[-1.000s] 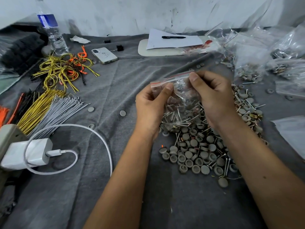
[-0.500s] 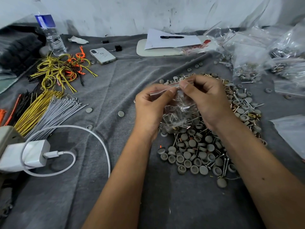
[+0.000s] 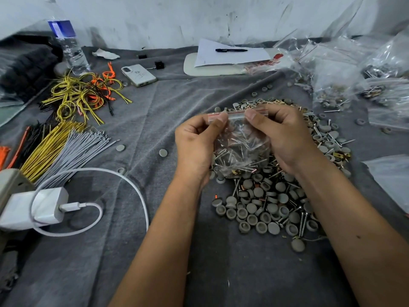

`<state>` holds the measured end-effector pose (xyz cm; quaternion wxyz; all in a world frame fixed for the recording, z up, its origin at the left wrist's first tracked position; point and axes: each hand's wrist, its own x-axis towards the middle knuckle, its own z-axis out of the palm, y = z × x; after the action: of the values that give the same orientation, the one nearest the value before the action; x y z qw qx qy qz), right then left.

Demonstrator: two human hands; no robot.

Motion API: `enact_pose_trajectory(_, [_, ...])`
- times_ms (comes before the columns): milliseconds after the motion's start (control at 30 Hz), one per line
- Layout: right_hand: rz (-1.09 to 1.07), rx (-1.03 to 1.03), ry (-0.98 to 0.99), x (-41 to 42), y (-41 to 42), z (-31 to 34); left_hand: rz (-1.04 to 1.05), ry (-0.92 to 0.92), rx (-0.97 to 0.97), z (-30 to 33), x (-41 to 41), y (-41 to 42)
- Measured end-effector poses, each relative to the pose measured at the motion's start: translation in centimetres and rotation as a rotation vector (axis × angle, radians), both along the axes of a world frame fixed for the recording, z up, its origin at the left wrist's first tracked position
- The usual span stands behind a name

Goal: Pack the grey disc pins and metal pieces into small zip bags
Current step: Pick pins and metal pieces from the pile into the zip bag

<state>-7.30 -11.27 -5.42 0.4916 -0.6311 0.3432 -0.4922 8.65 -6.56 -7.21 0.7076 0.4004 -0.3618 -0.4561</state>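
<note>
**Ana:** Both hands are on one small zip bag in the head view. Left hand pinches the red-striped top edge near its left corner with thumb and curled fingers; right hand pinches the same strip further right, the rest of its fingers curled behind the plastic.

**Ben:** Why hold it up by the strip like that?

**Ana:** My guess is they're pressing the seal closed. Gripping the top lets the load hang at the bottom, so nothing sits in the track. The bag holds metal pieces, thin shafts mostly, bunched low.

**Ben:** And where's the unpacked stock?

**Ana:** Right under the bag. A heap of grey disc pins mixed with loose metal pins spreads over the grey cloth on the tabletop, between and just beyond the wrists. Working directly above it means any spill falls back into the heap.

**Ben:** Anything finished?

**Ana:** Clear bags with parts inside are piled at the far right, well apart from the heap, likely the done side. I can't tell whether they're sealed.

**Ben:** The left side?

**Ana:** Bundles of yellow and grey wires, a white charger with its cable, a phone, a water bottle, and paper with a pen at the back. None of it touches the heap.
</note>
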Motion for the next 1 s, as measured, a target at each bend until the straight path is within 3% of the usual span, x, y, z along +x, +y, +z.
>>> enact_pose_trajectory(400, [-0.031, 0.045, -0.019, -0.18, -0.01, 0.11, 0.051, -0.044, -0.007, -0.11, 0.14, -0.05])
enact_pose_trajectory(733, [0.016, 0.033, 0.050, 0.39, 0.27, -0.35, -0.032, -0.214, 0.001, -0.32, -0.50, 0.06])
enact_pose_trajectory(1000, [-0.002, 0.057, 0.064, 0.55, 0.07, -0.73, 0.101, -0.289, -0.022, -0.73, -0.33, -0.44])
